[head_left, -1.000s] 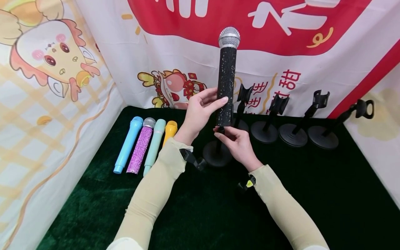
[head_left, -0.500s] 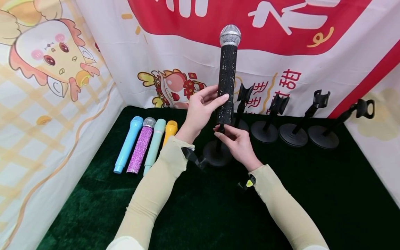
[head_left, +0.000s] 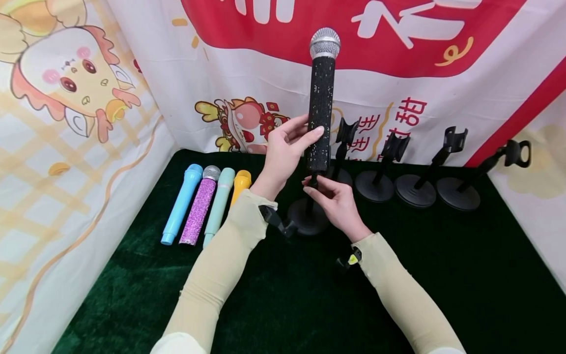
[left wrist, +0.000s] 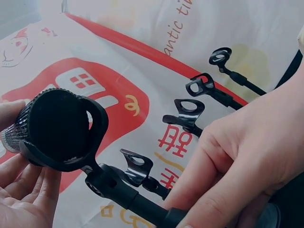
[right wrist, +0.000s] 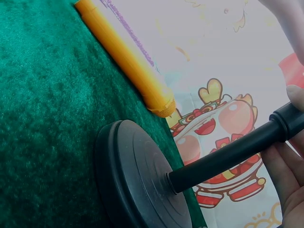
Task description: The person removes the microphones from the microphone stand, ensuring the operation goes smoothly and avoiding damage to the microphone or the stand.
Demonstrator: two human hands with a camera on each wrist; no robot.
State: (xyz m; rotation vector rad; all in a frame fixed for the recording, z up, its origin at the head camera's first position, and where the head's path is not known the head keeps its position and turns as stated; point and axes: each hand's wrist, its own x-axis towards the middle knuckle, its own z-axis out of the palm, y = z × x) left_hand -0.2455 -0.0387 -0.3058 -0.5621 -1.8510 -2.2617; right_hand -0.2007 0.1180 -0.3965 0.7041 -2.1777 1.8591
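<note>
A black microphone (head_left: 322, 93) with silver specks and a silver mesh head stands nearly upright in the head view. My left hand (head_left: 283, 160) grips its lower body, thumb in front and fingers behind. In the left wrist view, the clip (left wrist: 100, 126) of a black desktop stand curves round the microphone's bottom end. My right hand (head_left: 338, 204) pinches this stand just under the clip, at the collar (right wrist: 287, 121) on top of its stem (right wrist: 223, 154). The stand's round base (right wrist: 142, 175) rests on the green cloth.
Left of the arms lie a blue microphone (head_left: 181, 204), a purple glitter one (head_left: 199, 211), a mint one (head_left: 218, 206) and a yellow one (head_left: 240, 182). Several black stands with bare clips (head_left: 395, 147) line the right back. A printed curtain (head_left: 265, 64) hangs behind the green cloth (head_left: 274, 295).
The microphone and my left hand have risen slightly in the head view, showing more of the stand above my right fingers. My right hand has stayed in place on the stand.
</note>
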